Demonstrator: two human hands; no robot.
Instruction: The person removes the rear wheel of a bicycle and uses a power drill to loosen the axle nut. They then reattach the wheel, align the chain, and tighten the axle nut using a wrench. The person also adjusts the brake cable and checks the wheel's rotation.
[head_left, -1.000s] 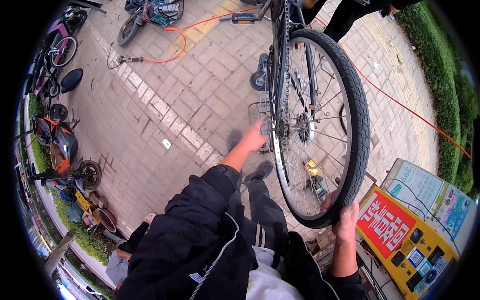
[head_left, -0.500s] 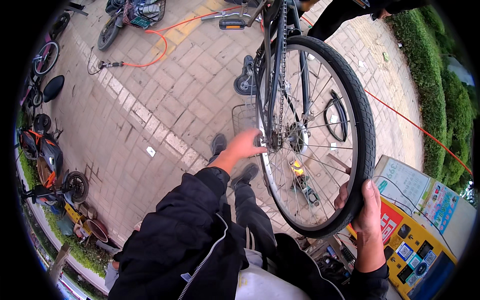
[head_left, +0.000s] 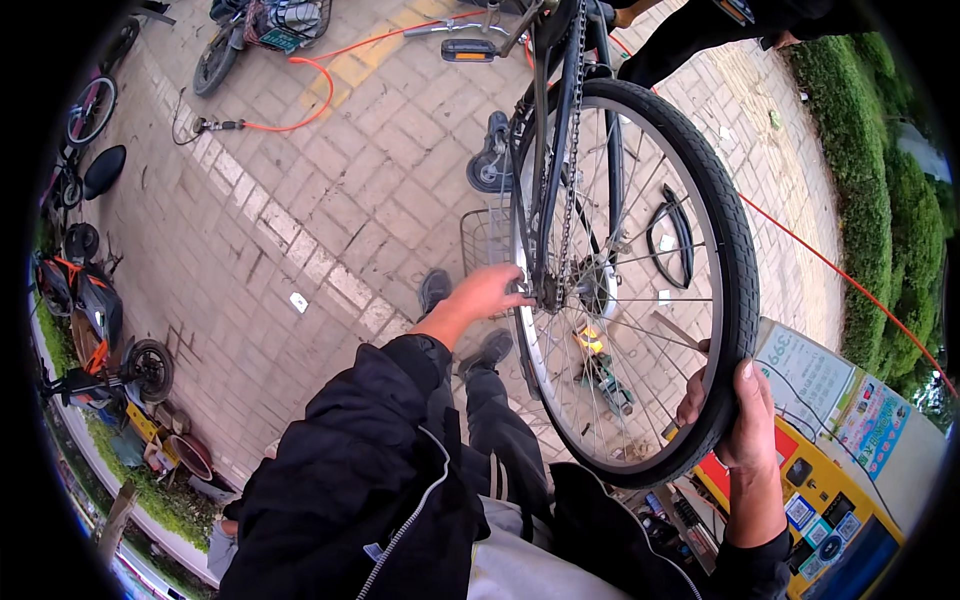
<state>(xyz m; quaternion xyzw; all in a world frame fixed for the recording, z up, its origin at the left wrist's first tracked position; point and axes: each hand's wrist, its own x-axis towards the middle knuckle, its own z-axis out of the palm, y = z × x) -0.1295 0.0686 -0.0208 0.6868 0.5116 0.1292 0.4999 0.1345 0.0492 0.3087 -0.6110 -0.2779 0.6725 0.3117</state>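
A dark bicycle frame (head_left: 541, 150) stands before me with its chain (head_left: 574, 130) and spoked wheel, the black tire (head_left: 730, 240) on a silver rim. My left hand (head_left: 484, 295) has thumb and fingers round the axle end (head_left: 543, 293) beside the chain, partly hiding it. My right hand (head_left: 743, 415) grips the tire and rim low on the right, fingers through to the spokes. A pedal (head_left: 467, 50) sticks out at the top. Through the spokes show a black rubber loop (head_left: 660, 240) and yellow-and-green tools (head_left: 605, 380) on the paving.
Another person's dark-clothed leg (head_left: 680, 30) is behind the bicycle. Orange hoses (head_left: 840, 268) cross the paving. Scooters (head_left: 95, 320) line the left side, a hedge (head_left: 860, 200) the right. A yellow machine (head_left: 830, 500) and white signboard (head_left: 840, 400) stand at my right. A wire basket (head_left: 480, 235) lies behind the frame.
My left hand has reached the axle end and stays there. The wheel's lower part and my right hand on it have shifted rightward in view.
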